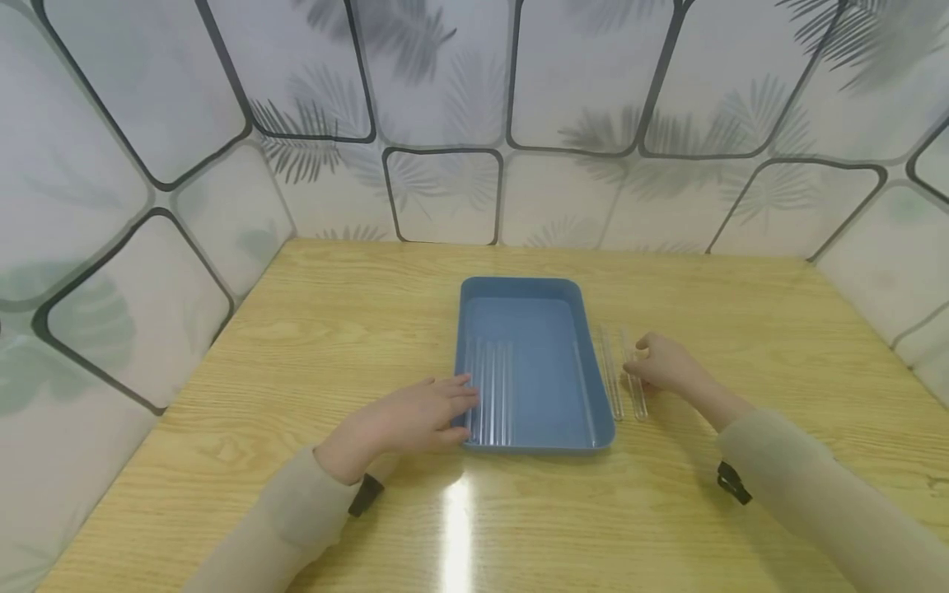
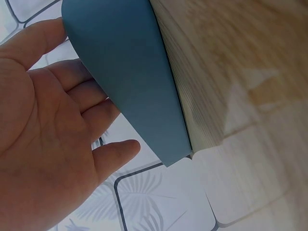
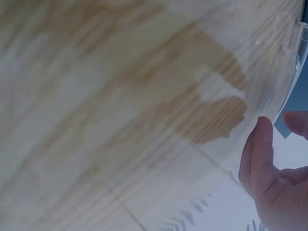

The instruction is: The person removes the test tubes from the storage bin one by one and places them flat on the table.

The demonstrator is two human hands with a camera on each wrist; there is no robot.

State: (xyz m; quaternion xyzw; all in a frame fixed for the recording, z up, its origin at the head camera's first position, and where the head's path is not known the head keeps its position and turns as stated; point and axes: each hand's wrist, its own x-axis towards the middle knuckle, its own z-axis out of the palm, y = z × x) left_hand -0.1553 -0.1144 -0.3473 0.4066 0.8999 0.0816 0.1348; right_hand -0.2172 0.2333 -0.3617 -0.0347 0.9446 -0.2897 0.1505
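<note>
A blue tray (image 1: 544,371) lies on the table, with several clear glass test tubes (image 1: 492,395) side by side along its left part. My left hand (image 1: 423,416) is at the tray's left edge, fingers extended over the rim; in the left wrist view the fingertips reach behind the tray's blue wall (image 2: 130,72). Just right of the tray lie two more clear test tubes. The nearer one to the tray (image 1: 611,375) lies free. My right hand (image 1: 667,366) pinches the outer test tube (image 1: 639,403) between thumb and fingers, near its middle, close over the tabletop.
The wooden table (image 1: 356,329) extends on all sides of the tray. A patterned, light-coloured wall covering (image 1: 563,193) stands along its back and sides. A bright light reflection shows on the wood in front of the tray. Dark straps show at both sleeves.
</note>
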